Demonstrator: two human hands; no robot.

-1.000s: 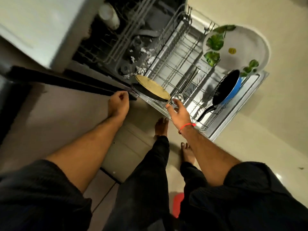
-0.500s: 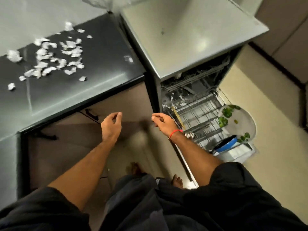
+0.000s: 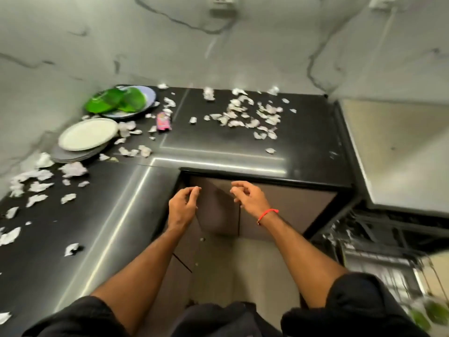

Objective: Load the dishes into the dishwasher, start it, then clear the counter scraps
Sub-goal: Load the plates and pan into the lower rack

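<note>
Both hands — left hand [image 3: 182, 207], right hand [image 3: 247, 198] — are hanging loosely curled, gripping nothing, before the scrap-strewn desk [image 3: 218, 142] and plates [image 3: 88, 134]

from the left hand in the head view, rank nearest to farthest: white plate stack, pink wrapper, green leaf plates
From the left hand:
1. pink wrapper, straight ahead on the counter
2. white plate stack, ahead to the left
3. green leaf plates, back left corner by the wall

The first two are close.
</note>
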